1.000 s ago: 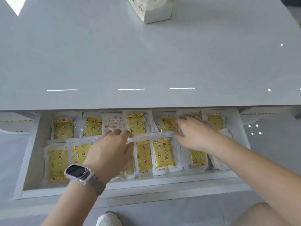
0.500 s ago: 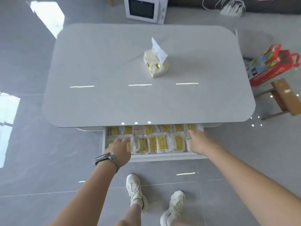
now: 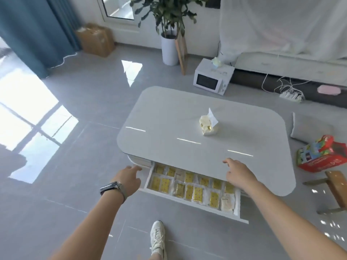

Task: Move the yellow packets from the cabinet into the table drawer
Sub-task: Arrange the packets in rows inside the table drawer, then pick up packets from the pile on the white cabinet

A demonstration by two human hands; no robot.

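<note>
The table drawer [image 3: 189,201] stands pulled out under the front edge of the white table [image 3: 178,117]. Several yellow packets [image 3: 189,190] lie in it in two rows, with a pale packet at its right end. My left hand [image 3: 128,178], a watch on its wrist, hovers empty just left of the drawer with fingers relaxed. My right hand [image 3: 239,173] hangs over the table's front edge above the drawer's right part, fingers loosely spread, holding nothing. No cabinet is in view.
A tissue pack [image 3: 208,124] stands on the table. Behind it on the floor are a white microwave [image 3: 212,79], a potted plant [image 3: 170,47] and a power strip [image 3: 291,95]. A red bag [image 3: 323,153] and a wooden stool [image 3: 334,190] lie to the right. My shoe [image 3: 158,237] is below.
Both hands have come out of the drawer and lifted away from the packets. My head has risen and turned left, so the whole table and room show.
</note>
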